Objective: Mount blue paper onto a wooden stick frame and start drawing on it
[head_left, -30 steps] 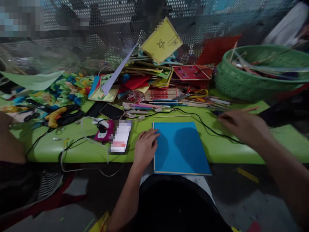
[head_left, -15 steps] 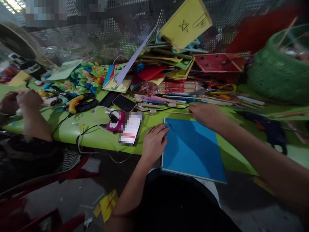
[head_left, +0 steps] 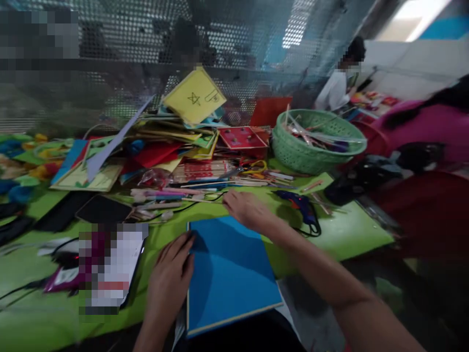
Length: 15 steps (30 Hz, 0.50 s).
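The blue rectangular board [head_left: 227,278] lies just right of the fingers of the left hand [head_left: 170,269], which are extended, loosely together and touching its left edge, seemingly to steady it, since its near edge appears to overhang the table [head_left: 351,230] toward the lap; the fingers of the right hand [head_left: 245,208] are curled just beyond the board's far edge, and whether they pinch anything I cannot tell; pale wooden strips [head_left: 234,320] line the board's left and near edges, perhaps to stiffen it; the dark-blue glue gun [head_left: 302,203] rests to the right of the right fingers, probably kept there for easy reach; loose sticks [head_left: 238,183] lie just beyond those fingers; the lit smartphone [head_left: 117,264] is left of the left fingers, apart from the board.
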{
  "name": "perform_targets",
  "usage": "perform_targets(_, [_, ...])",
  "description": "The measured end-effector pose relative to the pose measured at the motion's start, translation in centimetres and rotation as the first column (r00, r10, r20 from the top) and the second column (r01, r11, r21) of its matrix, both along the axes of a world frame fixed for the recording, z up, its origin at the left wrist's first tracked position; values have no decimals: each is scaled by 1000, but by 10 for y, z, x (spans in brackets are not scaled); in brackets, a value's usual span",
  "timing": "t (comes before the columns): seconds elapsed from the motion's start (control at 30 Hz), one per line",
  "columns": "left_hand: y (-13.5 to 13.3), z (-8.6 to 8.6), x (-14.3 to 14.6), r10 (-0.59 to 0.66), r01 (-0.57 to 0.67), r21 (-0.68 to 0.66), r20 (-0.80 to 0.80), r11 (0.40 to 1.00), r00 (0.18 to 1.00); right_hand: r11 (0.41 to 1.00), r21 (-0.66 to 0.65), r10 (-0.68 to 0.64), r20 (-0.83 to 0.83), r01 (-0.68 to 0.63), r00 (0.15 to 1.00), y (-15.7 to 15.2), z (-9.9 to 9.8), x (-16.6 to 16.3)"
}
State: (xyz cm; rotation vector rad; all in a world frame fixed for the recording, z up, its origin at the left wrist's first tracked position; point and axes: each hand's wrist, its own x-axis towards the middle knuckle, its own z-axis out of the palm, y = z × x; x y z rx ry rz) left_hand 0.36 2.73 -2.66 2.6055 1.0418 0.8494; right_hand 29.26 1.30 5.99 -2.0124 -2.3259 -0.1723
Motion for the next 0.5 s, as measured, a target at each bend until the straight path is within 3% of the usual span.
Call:
perform_targets(0.2, [2,2,-4,-2,1,-3,-76,1000,997,997,44,71,-138,-65,988,-14,-8,9])
perform_targets(0.37, [0,21,0,-21,14,-61,-125,998,992,966,180,235,-329,-183,914,-23,-9,25])
perform_targets(0.5, [-7,34,6,-14,6,-80,-99,997,995,956,194,278,-336,-222,900,-32,-10,34])
